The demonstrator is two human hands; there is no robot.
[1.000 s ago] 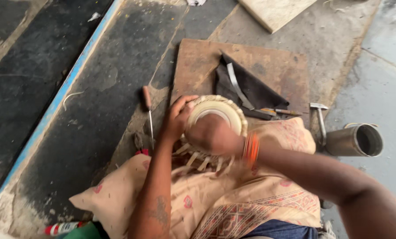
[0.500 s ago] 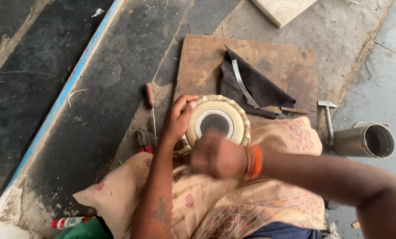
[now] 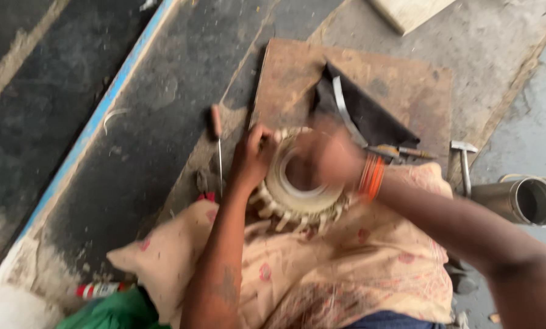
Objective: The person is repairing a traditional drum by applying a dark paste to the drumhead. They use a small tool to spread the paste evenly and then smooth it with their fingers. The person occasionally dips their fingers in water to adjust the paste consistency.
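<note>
A thin awl with a wooden handle (image 3: pixel 217 143) lies on the rough concrete floor (image 3: pixel 132 158), far left. Your left hand (image 3: pixel 253 155) grips the rim of the small round drum (image 3: pixel 300 189), fingers curled against its laced edge. The drum rests on patterned tan cloth (image 3: pixel 346 262) over your lap. Your right hand (image 3: pixel 328 155) covers the pale drumhead; motion blur hides its fingers. A cylindrical metal can (image 3: pixel 520 201) stands rightmost.

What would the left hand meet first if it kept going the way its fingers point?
Probably the rim of the small drum; the left hand already grips its left edge, fingers pointing toward it.
</note>
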